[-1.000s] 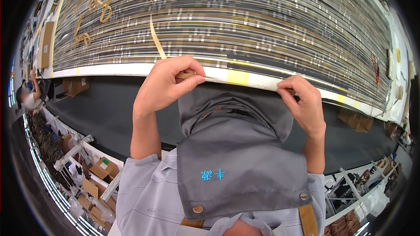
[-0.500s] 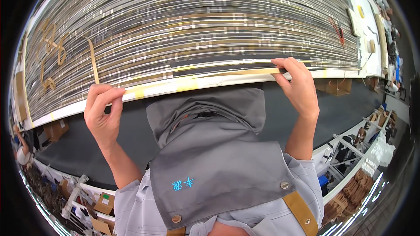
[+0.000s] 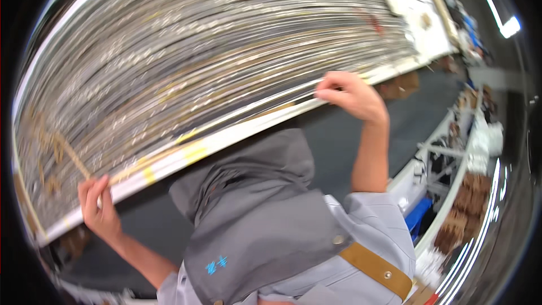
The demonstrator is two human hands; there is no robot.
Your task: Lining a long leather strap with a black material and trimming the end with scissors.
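Observation:
A narrow tan strip (image 3: 72, 155) is pinched between the thumb and fingers of my left hand (image 3: 99, 206), at the near left edge of the table. Its loose tail runs away over the table, and the rest lies along the front edge toward the right. My right hand (image 3: 351, 96) is closed in a pinch at the edge farther right; whether the strip reaches its fingertips is blurred. Beyond both hands, many long thin strips (image 3: 226, 51) in grey, black and brown lie side by side across the table.
The white table edge (image 3: 226, 140) slants up to the right, with yellow tape (image 3: 195, 151) on it. Tan curled strips (image 3: 53, 183) lie at the left. A cardboard box (image 3: 403, 83) sits below the edge. Shelving with brown bundles (image 3: 471, 195) stands at the right.
My view has turned, so the table edge now tilts more. My left hand has moved left and nearer with the strip; my right hand has shifted left along the edge, fingers curled tighter.

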